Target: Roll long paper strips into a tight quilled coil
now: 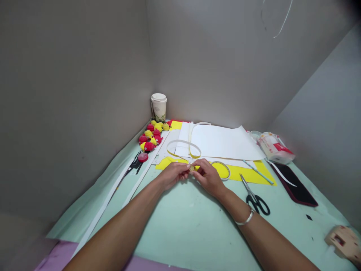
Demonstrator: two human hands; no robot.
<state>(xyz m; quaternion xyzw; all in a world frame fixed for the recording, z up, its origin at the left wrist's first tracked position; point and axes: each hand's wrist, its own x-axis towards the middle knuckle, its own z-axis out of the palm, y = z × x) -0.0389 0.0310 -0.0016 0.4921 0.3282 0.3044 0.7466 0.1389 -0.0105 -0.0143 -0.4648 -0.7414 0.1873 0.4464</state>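
Between the fingertips of both hands is a small yellow paper coil (191, 168), wound from a narrow strip. A long yellow-and-white paper strip (184, 141) loops up over the sheets just behind the fingers; it seems to run from the coil. My left hand (173, 175) pinches the coil from the left, fingers curled. From the right, my right hand (209, 176) closes thumb and fingers on it. Beside the right hand, a pale ring-shaped strip (228, 171) rests on a yellow sheet (242, 174). Black-handled scissors (252, 196) lie near the right wrist.
White sheets (225, 143) lie behind the hands. At left are several red and yellow coiled paper pieces (149, 146), a round red container (143, 157) and a lidded cup (159, 107). A tissue pack (274, 146), a dark phone (296, 186) and a beige object (345, 241) are at right.
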